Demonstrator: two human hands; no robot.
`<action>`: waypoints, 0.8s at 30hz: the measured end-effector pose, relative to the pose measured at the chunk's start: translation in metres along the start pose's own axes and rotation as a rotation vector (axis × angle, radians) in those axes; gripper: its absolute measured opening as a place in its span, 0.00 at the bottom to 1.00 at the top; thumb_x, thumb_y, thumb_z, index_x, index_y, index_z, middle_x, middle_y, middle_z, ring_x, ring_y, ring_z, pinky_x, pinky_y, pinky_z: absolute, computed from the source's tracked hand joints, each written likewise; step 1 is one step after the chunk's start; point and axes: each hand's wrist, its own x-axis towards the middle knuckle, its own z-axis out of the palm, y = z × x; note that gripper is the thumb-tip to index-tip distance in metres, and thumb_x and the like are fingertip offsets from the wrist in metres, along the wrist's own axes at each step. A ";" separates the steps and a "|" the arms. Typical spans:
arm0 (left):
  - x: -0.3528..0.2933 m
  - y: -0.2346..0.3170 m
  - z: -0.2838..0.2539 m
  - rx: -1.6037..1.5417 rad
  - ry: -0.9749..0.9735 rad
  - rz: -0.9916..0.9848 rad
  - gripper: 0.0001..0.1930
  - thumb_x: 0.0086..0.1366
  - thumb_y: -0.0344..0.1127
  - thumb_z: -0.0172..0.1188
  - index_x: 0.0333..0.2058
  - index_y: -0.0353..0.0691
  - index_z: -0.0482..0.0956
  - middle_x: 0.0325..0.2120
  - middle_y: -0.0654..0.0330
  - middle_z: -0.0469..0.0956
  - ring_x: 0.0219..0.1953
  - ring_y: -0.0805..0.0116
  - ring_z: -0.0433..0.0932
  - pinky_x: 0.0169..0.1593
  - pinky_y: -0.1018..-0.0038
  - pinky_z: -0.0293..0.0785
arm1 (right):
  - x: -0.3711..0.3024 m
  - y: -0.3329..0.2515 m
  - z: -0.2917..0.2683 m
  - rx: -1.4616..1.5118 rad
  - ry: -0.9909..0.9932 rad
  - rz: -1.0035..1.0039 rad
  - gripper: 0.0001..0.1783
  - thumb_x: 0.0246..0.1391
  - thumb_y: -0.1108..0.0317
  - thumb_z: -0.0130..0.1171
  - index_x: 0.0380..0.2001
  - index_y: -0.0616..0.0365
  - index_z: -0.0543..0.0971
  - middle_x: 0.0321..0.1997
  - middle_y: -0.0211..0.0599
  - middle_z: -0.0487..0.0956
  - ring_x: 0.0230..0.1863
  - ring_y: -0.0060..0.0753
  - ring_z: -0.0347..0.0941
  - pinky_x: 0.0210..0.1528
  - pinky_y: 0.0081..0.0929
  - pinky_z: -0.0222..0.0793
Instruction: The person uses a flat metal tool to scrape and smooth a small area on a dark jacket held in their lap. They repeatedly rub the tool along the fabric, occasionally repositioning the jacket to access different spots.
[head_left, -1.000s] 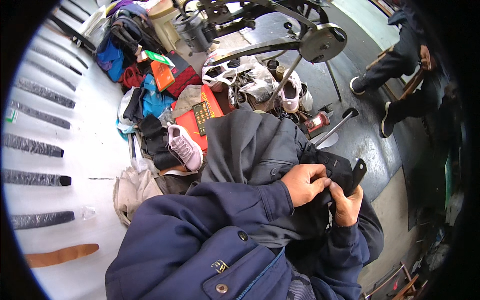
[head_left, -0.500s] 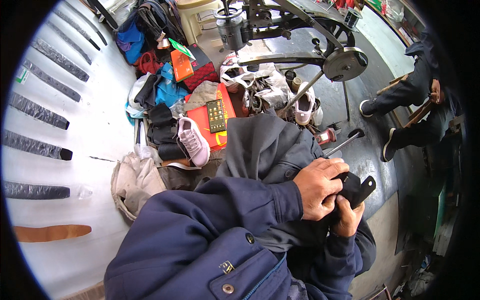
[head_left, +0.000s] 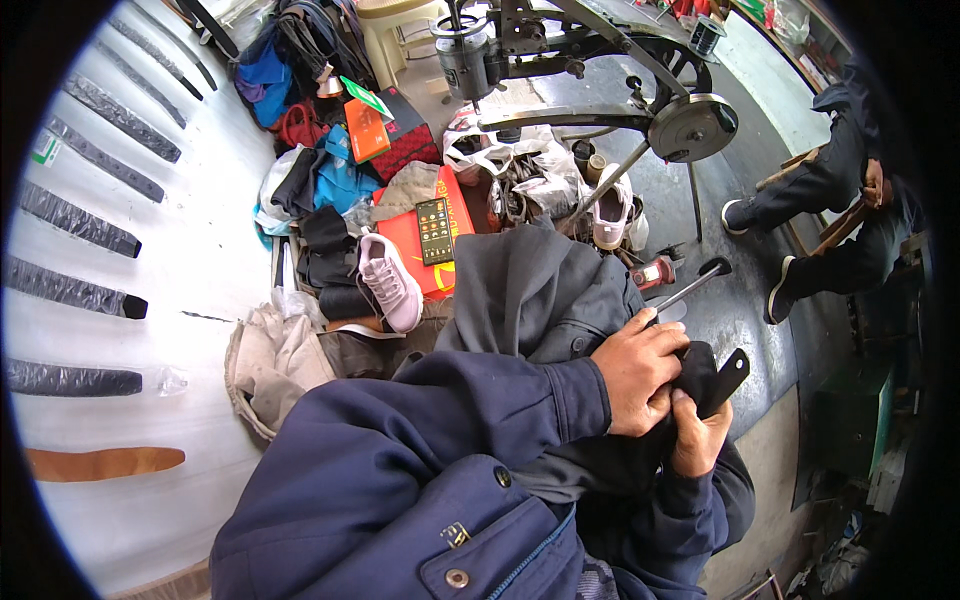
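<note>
A: The left hand (head_left: 640, 372) has shifted: 1 second ago its thumb and index finger met the right thumb, and now its fingers reach out beside a flat black piece (head_left: 696, 366).

B: And the right hand (head_left: 702, 435)?

A: It pinches the lower end of a black strap (head_left: 728, 378), thumb to the left, fingers to the right.

B: Is the left pinching too?

A: I cannot tell. Its fingers lie close together and bent, but the undersides are hidden.

B: Which way does the strap lie?

A: That's the relation that counts, I'd say. Its long axis slants up and to the right, out of the right hand, with the rounded, holed end free. The right hand is nearer; the left sits to its left, with the flat piece between.

B: Are those 2 black parts joined?

A: The view doesn't show it. Both are over the right part of the lap, beside gray cloth (head_left: 510, 290). A metal rod (head_left: 690, 290) slants up beyond the left fingertips.
</note>
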 end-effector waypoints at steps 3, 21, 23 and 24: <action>0.002 -0.001 -0.001 -0.113 -0.005 0.001 0.08 0.52 0.29 0.62 0.32 0.35 0.82 0.52 0.48 0.77 0.62 0.48 0.72 0.69 0.45 0.58 | 0.000 -0.002 0.004 -0.148 0.028 -0.143 0.12 0.53 0.82 0.59 0.43 0.64 0.78 0.38 0.27 0.78 0.39 0.21 0.74 0.46 0.22 0.71; 0.000 -0.025 -0.001 -0.642 -0.220 -0.524 0.06 0.57 0.30 0.60 0.29 0.31 0.78 0.24 0.47 0.77 0.28 0.54 0.80 0.34 0.65 0.73 | 0.013 -0.023 0.024 -0.431 -0.040 -0.130 0.06 0.54 0.82 0.58 0.37 0.65 0.80 0.31 0.25 0.78 0.35 0.18 0.71 0.41 0.20 0.69; 0.001 -0.027 -0.002 -0.597 -0.161 -0.489 0.08 0.59 0.31 0.59 0.26 0.32 0.74 0.21 0.48 0.74 0.24 0.58 0.75 0.31 0.63 0.70 | 0.017 -0.023 0.027 -0.330 -0.067 -0.057 0.03 0.56 0.81 0.60 0.35 0.65 0.79 0.31 0.23 0.76 0.34 0.17 0.70 0.40 0.19 0.67; 0.001 -0.030 -0.005 -0.592 -0.177 -0.493 0.08 0.60 0.31 0.59 0.25 0.32 0.73 0.20 0.48 0.73 0.24 0.59 0.73 0.31 0.63 0.69 | 0.019 -0.025 0.026 -0.280 -0.071 -0.001 0.02 0.57 0.80 0.61 0.34 0.65 0.79 0.31 0.23 0.76 0.34 0.17 0.69 0.40 0.19 0.67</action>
